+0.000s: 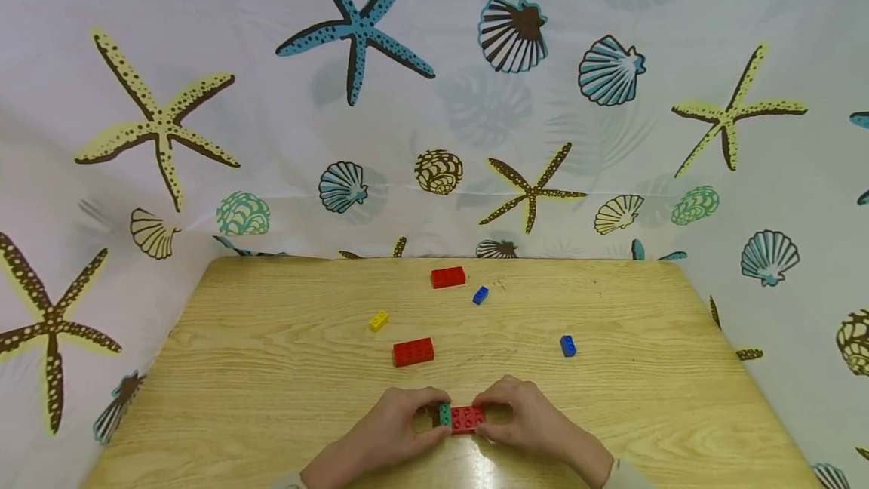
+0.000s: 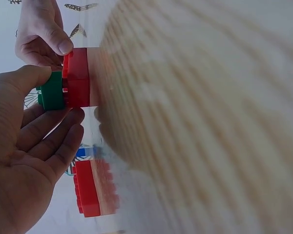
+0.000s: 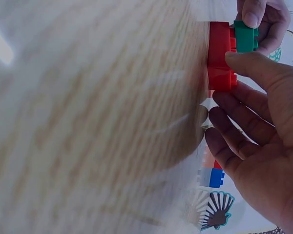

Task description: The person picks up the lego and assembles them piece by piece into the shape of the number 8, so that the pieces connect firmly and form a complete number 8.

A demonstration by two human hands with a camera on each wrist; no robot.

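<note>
Holding both hands at the near edge of the wooden counter point(image 1: 271, 368), I see the left hand point(image 1: 387, 429) pinching a small green brick point(image 1: 444, 414) between thumb and fingers, its grip closed on that brick; the right hand point(image 1: 536, 421) pinches a red brick point(image 1: 467, 418) the same way, its grip closed on it; the two bricks touch end to end, green on the left, red on the right, resting on the counter between the hands. Farther out lie loose pieces, all apart from one another: a second red brick point(image 1: 413, 352) just beyond the hands, a yellow brick point(image 1: 379, 321) to its left, a blue brick point(image 1: 567, 345) off to the right, another small blue piece point(image 1: 480, 295) beside a third red block point(image 1: 448, 277) near the far edge; a curtain printed with starfish and shells point(image 1: 360, 29) hangs behind.
</note>
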